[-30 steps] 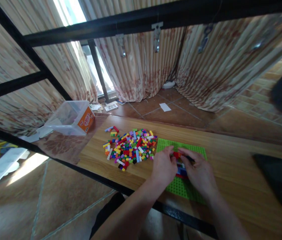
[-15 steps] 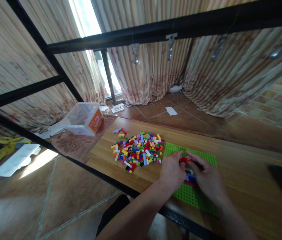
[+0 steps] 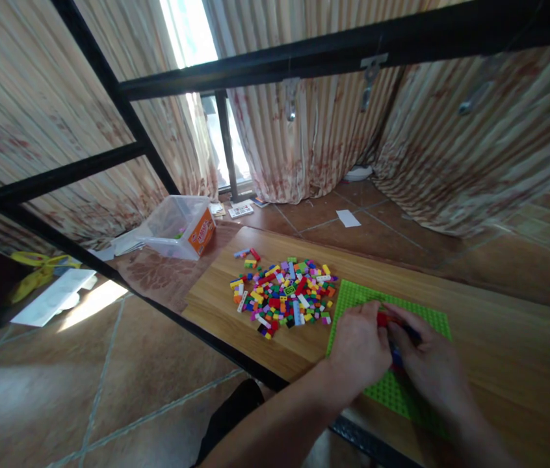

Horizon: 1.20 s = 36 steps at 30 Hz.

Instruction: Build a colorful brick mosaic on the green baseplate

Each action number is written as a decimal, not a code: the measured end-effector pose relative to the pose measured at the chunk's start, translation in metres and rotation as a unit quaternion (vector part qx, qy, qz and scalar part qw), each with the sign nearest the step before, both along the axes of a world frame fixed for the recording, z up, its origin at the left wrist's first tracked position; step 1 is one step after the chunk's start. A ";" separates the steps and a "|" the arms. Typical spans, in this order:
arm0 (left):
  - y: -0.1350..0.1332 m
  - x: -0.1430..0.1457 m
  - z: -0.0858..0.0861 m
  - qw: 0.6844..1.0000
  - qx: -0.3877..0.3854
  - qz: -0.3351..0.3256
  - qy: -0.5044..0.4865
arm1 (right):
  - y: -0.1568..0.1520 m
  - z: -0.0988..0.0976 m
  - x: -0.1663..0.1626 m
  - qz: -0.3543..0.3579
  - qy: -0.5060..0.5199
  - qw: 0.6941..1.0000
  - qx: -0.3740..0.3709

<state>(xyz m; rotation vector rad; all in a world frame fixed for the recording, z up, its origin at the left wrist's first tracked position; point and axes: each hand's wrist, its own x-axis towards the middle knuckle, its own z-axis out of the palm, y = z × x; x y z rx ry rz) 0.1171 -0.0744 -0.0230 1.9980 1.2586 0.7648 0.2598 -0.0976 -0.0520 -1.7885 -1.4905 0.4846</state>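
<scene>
Both hands meet over a green studded baseplate (image 3: pixel 348 302) on the wooden table. My left hand (image 3: pixel 361 338) is closed, its fingertips on a red toy brick (image 3: pixel 382 319). From the other side my right hand (image 3: pixel 428 357) presses its curled fingers and thumb on the same red brick. A blue toy brick (image 3: pixel 396 356) shows in the gap below, with a little red under it. The fingers cover most of these bricks, so I cannot tell how they join each other or the baseplate.
A loose heap of multicoloured toy bricks (image 3: pixel 285 292) lies left of the baseplate on the wooden table (image 3: pixel 226 318). Beyond the table's left end stands a clear plastic bin (image 3: pixel 172 227) with an orange label. A black metal bar (image 3: pixel 255 70) crosses above the far side.
The view has swung left, so everything sits further right in it. My hands have drawn closer round the bricks, covering more of the blue one and the red one.
</scene>
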 end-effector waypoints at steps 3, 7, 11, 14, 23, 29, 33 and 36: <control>0.003 -0.001 0.002 1.000 -0.017 0.006 -0.014 | 0.000 -0.001 0.000 0.007 -0.014 1.000 0.003; 0.006 -0.004 0.007 0.999 -0.032 0.012 -0.022 | 0.001 -0.002 0.000 0.014 -0.041 0.999 0.006; 0.005 -0.005 0.010 0.999 -0.033 0.010 -0.024 | 0.002 -0.002 0.001 0.025 -0.056 0.998 0.006; 0.005 -0.005 0.008 0.999 -0.024 0.008 -0.023 | 0.001 -0.003 0.002 0.031 -0.059 0.998 0.009; 0.003 -0.005 0.007 1.000 -0.021 0.002 -0.020 | 0.000 -0.007 0.003 0.034 -0.079 0.996 0.011; 0.016 -0.017 0.016 0.998 -0.028 0.038 -0.030 | 0.001 -0.006 0.001 0.034 -0.087 0.995 0.019; 0.032 -0.032 0.020 0.994 -0.025 0.095 -0.052 | 0.000 -0.005 0.002 0.038 -0.095 0.995 0.018; 0.042 -0.044 0.022 0.990 -0.012 0.126 -0.053 | -0.001 -0.004 0.003 0.044 -0.095 0.994 0.020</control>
